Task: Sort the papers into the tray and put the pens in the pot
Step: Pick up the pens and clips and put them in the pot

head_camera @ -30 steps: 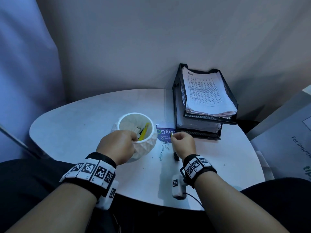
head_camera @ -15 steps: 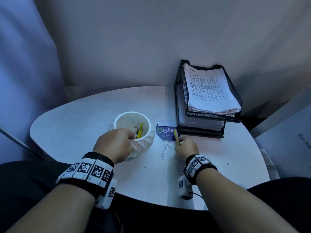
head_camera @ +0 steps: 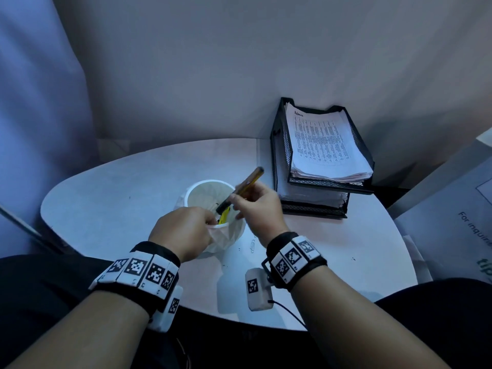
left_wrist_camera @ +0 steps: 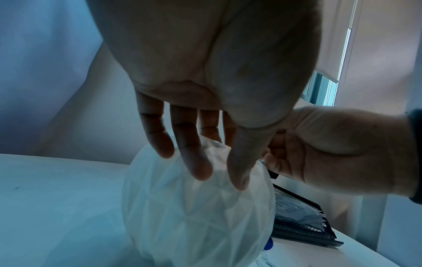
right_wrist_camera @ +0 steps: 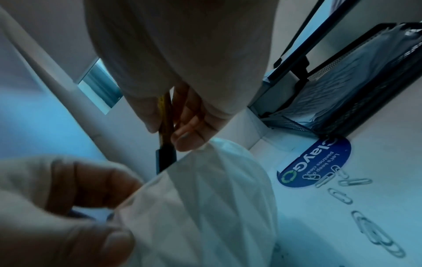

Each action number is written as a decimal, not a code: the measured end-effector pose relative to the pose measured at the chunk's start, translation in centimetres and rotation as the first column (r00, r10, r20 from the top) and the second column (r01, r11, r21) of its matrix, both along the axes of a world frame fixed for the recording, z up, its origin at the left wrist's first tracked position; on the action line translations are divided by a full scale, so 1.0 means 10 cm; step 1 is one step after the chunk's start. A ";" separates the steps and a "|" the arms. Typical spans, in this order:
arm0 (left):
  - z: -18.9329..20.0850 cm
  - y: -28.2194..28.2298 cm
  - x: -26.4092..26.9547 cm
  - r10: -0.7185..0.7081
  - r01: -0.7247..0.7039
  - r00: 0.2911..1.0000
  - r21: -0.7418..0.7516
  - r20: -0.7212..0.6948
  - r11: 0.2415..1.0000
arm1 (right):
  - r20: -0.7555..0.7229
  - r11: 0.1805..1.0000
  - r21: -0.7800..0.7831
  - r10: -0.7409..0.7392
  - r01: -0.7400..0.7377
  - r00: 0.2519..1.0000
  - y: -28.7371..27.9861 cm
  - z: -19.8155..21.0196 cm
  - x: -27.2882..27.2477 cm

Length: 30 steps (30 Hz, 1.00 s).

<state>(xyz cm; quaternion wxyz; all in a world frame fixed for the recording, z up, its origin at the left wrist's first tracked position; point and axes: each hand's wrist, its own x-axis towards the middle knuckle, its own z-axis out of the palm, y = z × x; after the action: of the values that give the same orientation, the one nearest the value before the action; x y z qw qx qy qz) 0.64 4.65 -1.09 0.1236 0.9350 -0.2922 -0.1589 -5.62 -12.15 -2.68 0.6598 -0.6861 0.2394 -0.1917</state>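
A white faceted pot (head_camera: 231,235) (left_wrist_camera: 196,216) (right_wrist_camera: 205,207) stands mid-table with a yellow pen (head_camera: 224,216) inside. My left hand (head_camera: 186,233) (left_wrist_camera: 205,144) grips the pot's near rim, fingers curled over its side. My right hand (head_camera: 257,206) (right_wrist_camera: 182,130) pinches a yellow-and-black pen (head_camera: 246,186) (right_wrist_camera: 166,144) slanted over the pot, its black end dipping inside the rim. The black mesh tray (head_camera: 279,166) (right_wrist_camera: 342,101) at the right holds stacked printed papers (head_camera: 324,145) on two levels.
Several paper clips (right_wrist_camera: 342,182) (head_camera: 252,246) lie on the white round table (head_camera: 119,198), beside a blue round sticker (right_wrist_camera: 319,162). A grey wall stands close behind. A white board with print (head_camera: 458,222) leans at the right edge.
My right hand has lifted the pen off the table by the sticker and swung left over the pot. The left hand has kept its hold on the pot.
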 end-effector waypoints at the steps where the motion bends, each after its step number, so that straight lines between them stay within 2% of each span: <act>1: 0.01 0.01 0.00 -0.003 0.003 1.000 0.003 0.002 1.000 | -0.023 1.000 -0.001 0.017 -0.017 1.000 0.04 -0.04 0.00; 7: 0.03 -0.01 0.01 -0.001 0.001 1.000 -0.001 0.005 1.000 | -0.042 0.999 0.052 0.008 -0.005 0.999 0.01 -0.05 -0.12; 12: 0.03 -0.08 0.00 -0.004 0.004 1.000 -0.029 -0.008 1.000 | -0.076 0.986 0.025 -0.162 0.164 0.984 -0.43 -0.05 -0.36; 15: 0.03 -0.15 -0.04 -0.022 0.022 1.000 -0.044 0.007 0.999 | -0.236 0.962 -0.079 -0.271 0.260 0.933 -0.83 -0.19 -0.65; 18: 0.04 -0.23 -0.10 -0.054 0.055 0.998 -0.041 0.016 0.998 | -0.451 0.942 -0.202 -0.334 0.270 0.828 -1.21 -0.42 -1.04; 24: 0.06 -0.39 -0.22 -0.094 0.095 0.995 -0.029 0.033 0.995 | -0.738 0.936 -0.329 -0.338 0.126 0.584 -1.45 -0.80 -1.54; 30: 0.02 -0.50 -0.29 -0.097 0.097 0.995 -0.018 0.018 0.995 | -0.788 0.924 -0.375 -0.275 -0.077 0.551 -1.31 -0.87 -1.60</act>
<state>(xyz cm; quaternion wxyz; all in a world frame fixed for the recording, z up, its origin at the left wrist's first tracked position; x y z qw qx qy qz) -2.24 -0.33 -0.89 0.1218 0.9198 -0.3397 -0.1542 -21.59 -25.20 -11.40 0.3159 -0.7900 0.5200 0.0753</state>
